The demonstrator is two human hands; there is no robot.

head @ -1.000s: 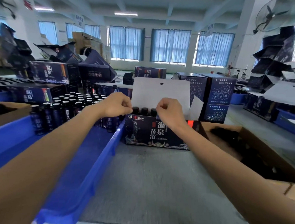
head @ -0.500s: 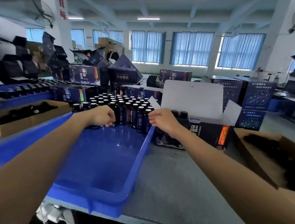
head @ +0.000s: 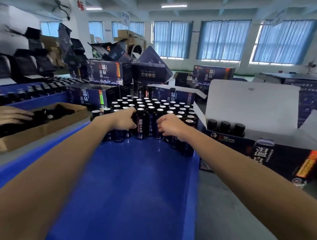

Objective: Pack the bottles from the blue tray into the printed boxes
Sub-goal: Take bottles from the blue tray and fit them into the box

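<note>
A stacked printed box (head: pixel 106 74) reads 温泉苗浴; the pillar (head: pixel 81 18) shows 标

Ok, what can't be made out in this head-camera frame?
1. Left hand and right hand: whether either actually grips a bottle; their backs cover the fingers in the head view.
2. Open printed box: its bottle count; three caps show, and the front wall hides the rest.
3. Cardboard box: its dark contents are blurred.
4. Bottles in the blue tray: label print too small.
</note>
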